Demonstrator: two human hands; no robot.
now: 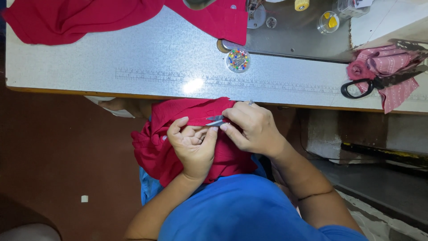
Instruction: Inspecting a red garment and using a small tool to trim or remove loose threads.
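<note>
A bunched piece of red fabric point(156, 147) lies in my lap, just below the table's front edge. My left hand point(192, 145) pinches a fold of it, palm turned up. My right hand point(250, 127) holds a small metal thread snipper point(216, 120), its tip pointing left at the fold between my left thumb and fingers. The two hands touch over the cloth.
A grey sewing table point(133, 58) with a printed ruler strip spans the top. On it lie more red fabric point(80, 18), a round box of coloured pins point(237, 60), black-handled scissors point(374, 83) on pink cloth point(392, 67), and a yellow spool point(302, 5).
</note>
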